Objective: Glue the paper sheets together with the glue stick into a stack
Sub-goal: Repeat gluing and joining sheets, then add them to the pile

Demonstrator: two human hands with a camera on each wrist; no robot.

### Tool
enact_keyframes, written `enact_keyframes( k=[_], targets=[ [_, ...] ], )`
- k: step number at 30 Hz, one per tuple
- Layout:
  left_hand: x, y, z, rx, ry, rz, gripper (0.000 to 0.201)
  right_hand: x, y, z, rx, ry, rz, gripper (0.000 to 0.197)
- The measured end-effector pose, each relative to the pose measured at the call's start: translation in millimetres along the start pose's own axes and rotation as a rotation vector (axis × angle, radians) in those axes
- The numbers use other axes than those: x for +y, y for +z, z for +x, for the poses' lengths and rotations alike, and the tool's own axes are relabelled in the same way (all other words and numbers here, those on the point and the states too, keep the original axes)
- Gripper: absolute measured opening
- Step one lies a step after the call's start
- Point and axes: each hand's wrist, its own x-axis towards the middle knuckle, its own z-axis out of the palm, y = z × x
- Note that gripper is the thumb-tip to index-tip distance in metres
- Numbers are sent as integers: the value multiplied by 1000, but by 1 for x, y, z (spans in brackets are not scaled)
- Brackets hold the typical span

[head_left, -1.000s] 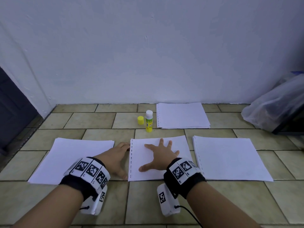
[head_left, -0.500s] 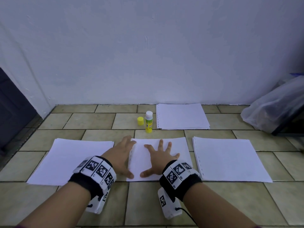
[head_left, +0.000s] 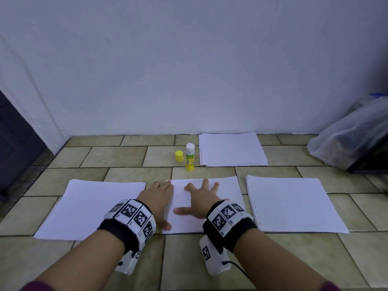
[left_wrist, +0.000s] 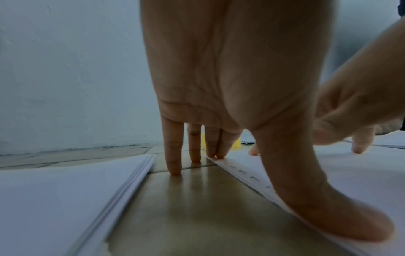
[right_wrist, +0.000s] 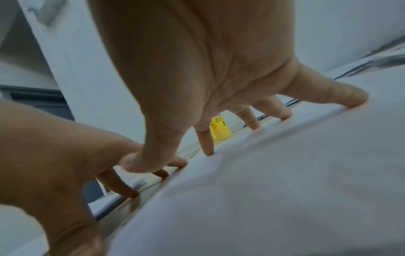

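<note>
A: Grip first. What is the right hand doing?

B: Lying flat on the middle sheet, fingers straight and spread, tips pressing down. Nothing clasped; it is a flat press.

A: And the left hand?

B: Also released and flat. From its wrist view the thumb lies along the punched left edge of the middle sheet. Two fingertips touch that sheet's far corner; the other two rest on the bare floor tile beside it.

A: Neighbouring paper?

B: A pile of sheets lies just left of the left hand, separated from the middle sheet by a strip of tile. Another pile lies to the right, near but not touching. A third pile sits farther back near the wall.

A: Glue stick?

B: Glue stick stands upright on the tile behind the middle sheet, just left of the back pile, white tip exposed. Its yellow cap stands just beside it on the left.

A: Anything else?

B: A clear plastic bag at far right.
</note>
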Motion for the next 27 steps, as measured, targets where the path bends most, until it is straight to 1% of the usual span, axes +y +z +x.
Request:
enact_keyframes(
  k=[2, 4, 6, 7, 9, 11, 13, 15, 18, 20, 22, 24, 27],
  targets=[
    [0, 1, 0, -5, -3, 9, 117, -6, 0, 1, 17, 39, -31, 82],
    [0, 1, 0, -5, -1, 12, 117, -14, 3, -4, 99, 45, -166, 78],
    [0, 1, 0, 1, 2, 16, 117, -21, 7, -7, 192, -41, -277, 81],
    [0, 1, 0, 4, 2, 18, 116, -22, 10, -6, 197, -92, -286, 81],
    [0, 3, 0, 8, 0, 20, 116, -18, 9, -3, 119, -165, -246, 75],
    [-1, 3, 0, 1, 1, 17, 117, -10, 4, 0, 52, -192, -200, 72],
    [-3, 2, 0, -10, 11, 6, 117, 2, -6, -3, 70, -157, -137, 70],
    [-3, 1, 0, -20, 17, 0, 117, 20, -18, -6, 104, -86, -55, 66],
    [-4, 2, 1, -33, 12, 3, 118, 52, -29, -9, 156, 10, -12, 62],
    [-5, 2, 2, -38, 12, -3, 119, 68, -32, -9, 182, 67, -11, 63],
    [-5, 2, 2, -34, 14, -9, 119, 74, -32, -9, 184, 102, -24, 68],
    [-5, 0, 3, -24, 15, -6, 119, 73, -32, -9, 180, 110, -72, 72],
    [-5, -2, 5, -11, 15, -5, 120, 68, -35, -12, 185, 126, -152, 69]
  ],
)
